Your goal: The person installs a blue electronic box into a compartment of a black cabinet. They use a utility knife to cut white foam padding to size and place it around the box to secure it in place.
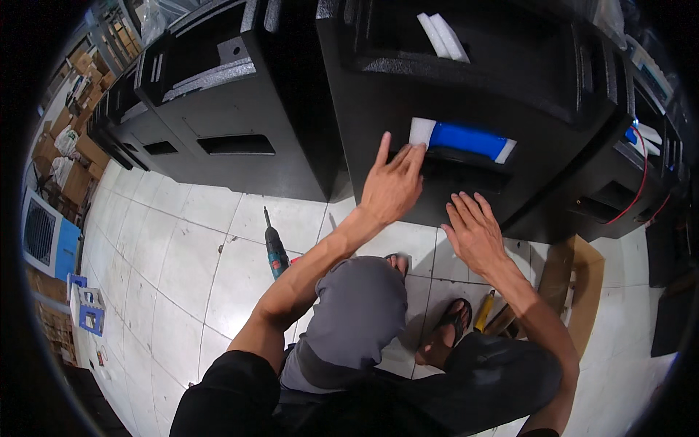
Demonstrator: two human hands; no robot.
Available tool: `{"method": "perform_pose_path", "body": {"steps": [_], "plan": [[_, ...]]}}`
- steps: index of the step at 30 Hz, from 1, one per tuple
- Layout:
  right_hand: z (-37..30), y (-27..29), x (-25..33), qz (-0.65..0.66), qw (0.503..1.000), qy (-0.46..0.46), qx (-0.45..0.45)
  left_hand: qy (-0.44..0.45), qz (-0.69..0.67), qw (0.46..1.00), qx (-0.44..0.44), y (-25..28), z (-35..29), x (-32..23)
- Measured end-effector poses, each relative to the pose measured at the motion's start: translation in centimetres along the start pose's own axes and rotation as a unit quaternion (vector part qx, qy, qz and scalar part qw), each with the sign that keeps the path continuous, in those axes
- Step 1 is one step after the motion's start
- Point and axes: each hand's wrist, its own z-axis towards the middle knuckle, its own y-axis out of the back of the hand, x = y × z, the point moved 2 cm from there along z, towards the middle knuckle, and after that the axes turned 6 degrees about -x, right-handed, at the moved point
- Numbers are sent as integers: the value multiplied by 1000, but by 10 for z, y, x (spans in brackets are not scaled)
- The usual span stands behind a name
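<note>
A large black cabinet [378,95] stands in front of me, with a slot in its lower face. Across the top of the slot lies a blue strip [467,140], with a white foam piece [421,132] at its left end and another white foam piece [505,151] at its right end. My left hand [393,186] has its fingers stretched out, and some fingertips touch the left foam piece. Below the slot, my right hand [475,231] is held with straight fingers and thumb apart, near the cabinet's lower edge; contact is hard to tell. Neither hand holds anything.
Loose white foam strips [444,36] rest in the cabinet's upper recess. More black cabinets [240,138] stand left, and one with a red wire [644,167] right. On the tiled floor are a power drill [275,247], a yellow-handled tool [485,311] and a cardboard box [587,284].
</note>
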Motion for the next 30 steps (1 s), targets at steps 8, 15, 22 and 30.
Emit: {"method": "perform_pose_path", "body": {"steps": [8, 15, 22, 30], "plan": [[59, 21, 10, 165, 933, -263, 181, -104, 132, 981, -100, 72, 81, 43], [92, -85, -7, 475, 700, -530, -48, -88, 205, 975, 24, 55, 123, 32], [127, -108, 19, 663, 472, -494, -308, -66, 189, 980, 6, 52, 122, 41], [138, -110, 17, 665, 421, -496, -365, -82, 186, 979, -24, 51, 121, 34]]}}
